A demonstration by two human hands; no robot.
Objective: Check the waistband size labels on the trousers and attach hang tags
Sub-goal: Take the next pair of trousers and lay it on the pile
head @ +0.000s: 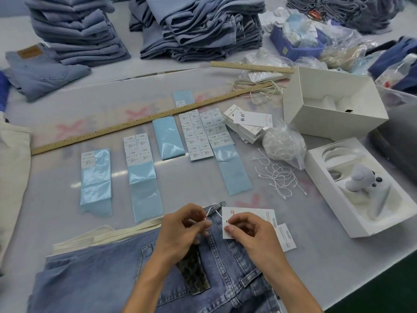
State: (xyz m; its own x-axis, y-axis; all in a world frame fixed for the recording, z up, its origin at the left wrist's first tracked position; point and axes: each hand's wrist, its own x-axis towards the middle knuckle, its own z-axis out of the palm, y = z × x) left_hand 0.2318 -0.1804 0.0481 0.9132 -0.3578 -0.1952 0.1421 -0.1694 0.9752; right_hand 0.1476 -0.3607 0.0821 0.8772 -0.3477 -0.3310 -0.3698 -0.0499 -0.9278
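Note:
Blue denim trousers [94, 274] lie at the table's near edge, waistband toward the right, with a dark patterned patch [194, 274] on them. My left hand [182, 227] pinches a thin white tag string [208, 213] at the waistband. My right hand [246, 229] pinches a white hang tag [255, 214] near its hole; a second smaller tag [286, 237] sticks out beneath it. Loose white strings [277, 175] and a stack of hang tags [248, 125] lie further back on the right.
Blue backing sheets of size stickers [198, 134] lie in rows mid-table under a long wooden ruler [140, 123]. White boxes [334, 105] and a bag of strings [284, 143] sit right. Folded jeans stacks [203, 26] stand at the back. Cream trousers [11, 159] lie at left.

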